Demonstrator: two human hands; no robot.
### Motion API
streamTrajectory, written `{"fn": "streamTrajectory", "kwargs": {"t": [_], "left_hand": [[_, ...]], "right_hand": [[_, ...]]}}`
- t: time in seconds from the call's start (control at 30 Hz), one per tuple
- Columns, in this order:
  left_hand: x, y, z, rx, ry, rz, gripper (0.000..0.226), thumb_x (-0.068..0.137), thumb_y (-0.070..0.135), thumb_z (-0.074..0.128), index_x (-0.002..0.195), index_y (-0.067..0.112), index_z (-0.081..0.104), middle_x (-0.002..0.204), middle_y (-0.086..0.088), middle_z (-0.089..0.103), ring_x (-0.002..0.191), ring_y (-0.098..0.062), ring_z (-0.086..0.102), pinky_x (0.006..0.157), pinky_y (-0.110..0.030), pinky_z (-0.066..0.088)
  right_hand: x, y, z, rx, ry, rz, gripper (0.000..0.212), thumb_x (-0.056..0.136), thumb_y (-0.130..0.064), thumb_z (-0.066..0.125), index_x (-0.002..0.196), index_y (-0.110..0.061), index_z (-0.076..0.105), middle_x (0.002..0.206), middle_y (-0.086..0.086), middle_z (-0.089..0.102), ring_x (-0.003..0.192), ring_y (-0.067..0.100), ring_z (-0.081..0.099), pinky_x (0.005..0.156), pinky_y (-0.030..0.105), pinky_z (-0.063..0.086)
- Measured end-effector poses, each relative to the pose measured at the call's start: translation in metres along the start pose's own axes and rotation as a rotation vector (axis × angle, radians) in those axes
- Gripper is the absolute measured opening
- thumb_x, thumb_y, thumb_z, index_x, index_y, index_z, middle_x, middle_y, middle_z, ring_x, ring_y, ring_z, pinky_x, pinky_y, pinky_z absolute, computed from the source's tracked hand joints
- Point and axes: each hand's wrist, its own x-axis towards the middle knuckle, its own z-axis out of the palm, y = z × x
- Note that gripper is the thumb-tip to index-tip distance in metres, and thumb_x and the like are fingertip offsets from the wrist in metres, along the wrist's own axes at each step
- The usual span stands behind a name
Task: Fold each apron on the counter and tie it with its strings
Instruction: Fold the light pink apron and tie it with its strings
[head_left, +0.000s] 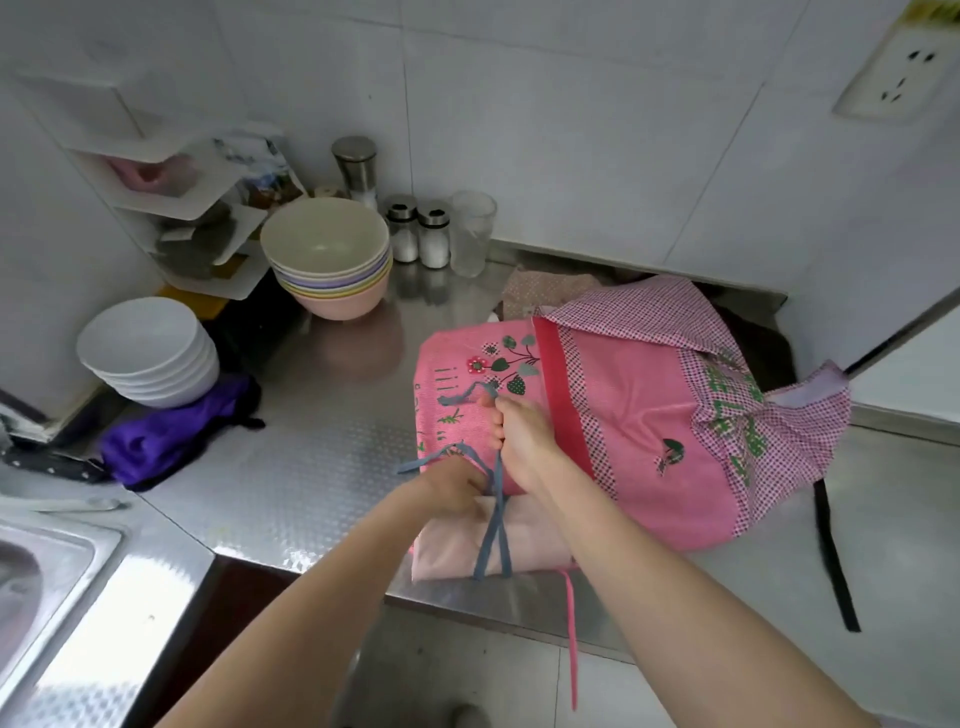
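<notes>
Here, at the front edge of a steel worktop (322, 467), a person ties a folded pale pink apron (524, 545) with its blue-grey strings (496, 525). The right hand (519, 441) has its grip closed around a string just above the bundle, pulling it upward; the left hand (457, 486) rests at the bundle's left end, its fingers pinching the other string where the two cross. A judgement on the step: the knot will sit best if both strings are drawn evenly and snugly while the left hand holds the fold down, so the bundle does not spring open or slide off the edge.

Directly behind the bundle and touching it lies a heap of unfolded aprons, a pink printed apron (639, 410) on top and a checked one (727, 364) draped to its right. A thin pink strap (571, 639) hangs off the edge just right of the bundle, and a black strap (831, 561) trails further right; either could snag in the tying. Well to the left of the bundle sit a purple cloth (166, 441) and stacked white bowls (150, 353), with pastel bowls (327, 260), shakers (418, 234) and a clear glass (471, 231) behind, all apart from the work.
</notes>
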Motion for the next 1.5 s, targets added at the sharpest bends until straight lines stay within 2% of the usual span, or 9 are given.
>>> {"fn": "streamTrajectory", "kwargs": {"t": [0.17,0.37,0.5,0.7,0.9,1.03,1.17,1.33,1.5], "left_hand": [[0.008,0.0,-0.005,-0.324,0.19,-0.103,0.035,0.08,0.012,0.066,0.052,0.016,0.046,0.033,0.018,0.045,0.037,0.006,0.042,0.049,-0.009,0.035],[0.01,0.004,-0.025,-0.405,0.485,-0.109,0.045,0.096,0.017,0.049,0.052,0.015,0.041,0.055,-0.001,0.041,0.054,-0.013,0.038,0.059,-0.028,0.035],[0.01,0.011,-0.042,-0.425,0.562,0.024,0.025,0.095,0.014,0.051,0.077,0.007,0.067,0.057,0.001,0.054,0.041,-0.002,0.049,0.055,-0.018,0.044],[0.013,0.029,-0.056,-0.362,0.494,0.151,0.019,0.092,0.014,0.056,0.095,-0.001,0.067,0.062,0.005,0.054,0.054,-0.007,0.048,0.053,-0.024,0.04],[0.019,0.02,-0.04,-0.632,0.105,-0.064,0.069,0.091,0.061,0.025,0.056,0.013,0.06,0.064,-0.011,0.062,0.063,-0.021,0.055,0.07,-0.026,0.043],[0.014,0.023,-0.03,-0.642,0.083,-0.078,0.039,0.098,0.021,0.04,0.061,0.012,0.05,0.047,0.002,0.05,0.044,-0.009,0.044,0.044,-0.017,0.033],[0.018,0.022,-0.026,-0.803,-0.011,-0.113,0.033,0.093,0.009,0.036,0.062,0.01,0.046,0.037,0.006,0.044,0.034,-0.006,0.045,0.05,-0.023,0.03],[0.02,0.016,-0.034,-1.001,-0.069,-0.194,0.029,0.093,0.011,0.05,0.066,0.006,0.06,0.058,-0.005,0.064,0.056,-0.014,0.063,0.073,-0.029,0.053],[0.021,0.013,-0.041,-0.97,0.094,-0.301,0.028,0.088,0.0,0.054,0.061,0.009,0.055,0.043,0.0,0.048,0.04,-0.009,0.038,0.043,-0.017,0.037]], "right_hand": [[0.011,0.001,0.0,-0.046,0.013,-0.029,0.03,0.093,0.006,0.036,0.071,-0.006,0.053,0.056,0.002,0.037,0.029,0.001,0.026,0.031,0.014,0.018],[0.008,0.0,-0.006,-0.581,0.057,-0.066,0.038,0.088,0.0,0.043,0.052,-0.01,0.05,0.055,0.006,0.05,0.043,0.012,0.042,0.035,0.016,0.029],[0.002,-0.002,-0.005,-0.853,-0.007,-0.067,0.029,0.085,-0.005,0.047,0.058,-0.012,0.056,0.071,0.01,0.06,0.06,0.021,0.052,0.046,0.023,0.033],[-0.02,-0.018,-0.002,-0.709,-0.374,-0.004,0.023,0.089,-0.001,0.045,0.071,-0.013,0.051,0.063,0.002,0.049,0.047,0.006,0.038,0.04,0.016,0.025],[-0.014,-0.028,-0.022,-0.742,-0.431,-0.038,0.025,0.095,-0.011,0.052,0.071,-0.005,0.059,0.055,-0.002,0.054,0.043,0.004,0.045,0.044,0.015,0.034],[-0.014,-0.045,-0.034,-1.187,-0.509,-0.234,0.015,0.083,-0.004,0.066,0.096,0.0,0.072,0.066,-0.002,0.062,0.051,-0.003,0.05,0.054,0.008,0.037],[-0.015,-0.037,-0.027,-1.578,-0.384,-0.528,0.024,0.079,0.005,0.055,0.091,-0.008,0.072,0.09,0.012,0.068,0.084,0.023,0.062,0.071,0.025,0.044],[-0.019,-0.027,-0.031,-1.539,-0.402,-0.551,0.023,0.088,-0.006,0.051,0.102,-0.005,0.07,0.099,0.01,0.058,0.097,0.026,0.055,0.084,0.037,0.044],[-0.023,-0.028,-0.034,-1.382,-0.413,-0.525,0.027,0.096,-0.023,0.047,0.098,-0.012,0.072,0.108,0.001,0.053,0.111,0.016,0.043,0.102,0.034,0.033]]}}
